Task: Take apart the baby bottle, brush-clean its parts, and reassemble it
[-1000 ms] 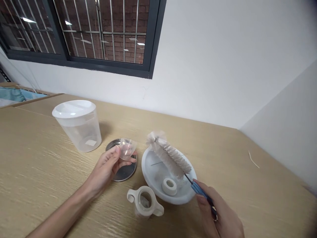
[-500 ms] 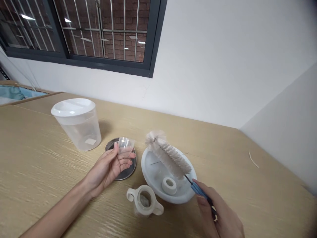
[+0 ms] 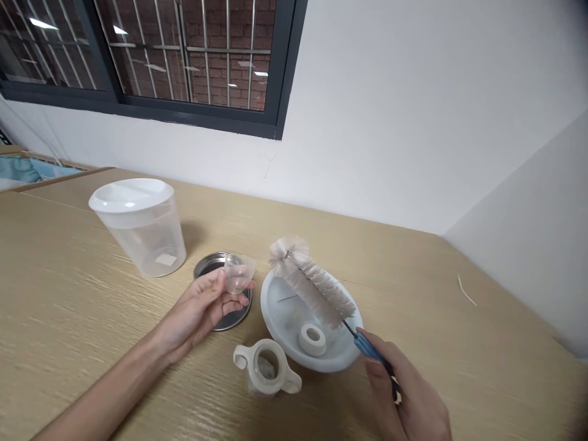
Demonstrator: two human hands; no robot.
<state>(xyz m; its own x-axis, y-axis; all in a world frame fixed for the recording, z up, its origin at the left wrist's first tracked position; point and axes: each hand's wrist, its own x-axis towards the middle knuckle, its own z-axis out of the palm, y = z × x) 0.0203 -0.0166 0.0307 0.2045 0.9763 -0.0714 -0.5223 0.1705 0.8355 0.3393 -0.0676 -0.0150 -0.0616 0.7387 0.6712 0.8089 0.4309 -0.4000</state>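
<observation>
Between thumb and fingers, my left hand [image 3: 209, 300] holds a small clear plastic cup [image 3: 239, 274], tilted, above a round metal tray [image 3: 232, 320]. My right hand [image 3: 404, 392] grips the blue handle of a bottle brush [image 3: 316, 291]. Its pale bristles point up and to the left over a white bowl [image 3: 267, 306]. Inside the bowl lie a white ring [image 3: 313, 340] and a thin dark stick. A clear bottle with a white two-handled collar [image 3: 267, 370] stands just in front of the bowl, apart from both hands.
At the left stands a translucent plastic pitcher [image 3: 147, 236] with a white lid. A thin pale strip [image 3: 467, 290] lies on the wooden table [image 3: 404, 275] at the right. The white wall [image 3: 367, 122] and a barred window [image 3: 184, 55] are behind the table.
My left hand has turned the clear cup, so it tips more to the right. The brush stays over the bowl in my right hand. The whole view has shifted slightly.
</observation>
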